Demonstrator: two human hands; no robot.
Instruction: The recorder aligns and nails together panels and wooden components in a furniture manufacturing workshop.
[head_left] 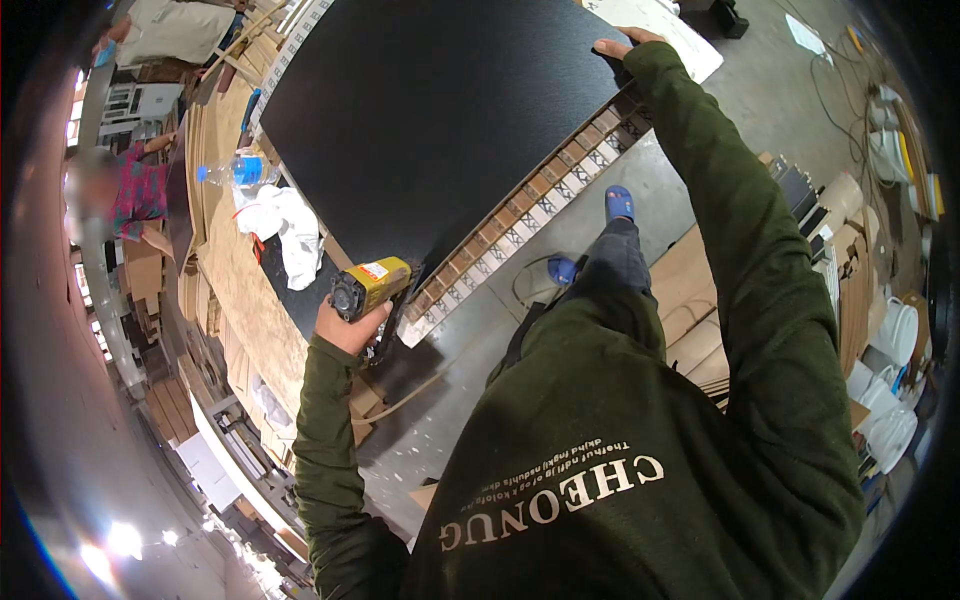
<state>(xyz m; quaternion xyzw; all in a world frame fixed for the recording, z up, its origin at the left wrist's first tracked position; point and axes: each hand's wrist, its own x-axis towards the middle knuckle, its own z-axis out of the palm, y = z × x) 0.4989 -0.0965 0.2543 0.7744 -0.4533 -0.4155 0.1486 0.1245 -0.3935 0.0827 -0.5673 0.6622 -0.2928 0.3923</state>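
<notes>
A large black panel [430, 130] lies before me, its side edge [530, 205] showing a row of brown and white patterned blocks. My left hand [350, 332] is wrapped round a yellow and black nail gun [378, 282], whose front end is at the panel's near left corner. A tan hose [405, 400] runs beneath that hand. Up at the panel's far right corner, my right hand [627, 44] grips the edge, with some fingers over the top and the rest hidden.
Left of the panel, a wooden worktop [235, 270] carries a clear bottle with a blue label [240, 171] and a crumpled white cloth [285, 225]. Another person [140, 190] stands beyond it. Cardboard sheets [690, 290] lie on the floor at right, near stacked materials and cables.
</notes>
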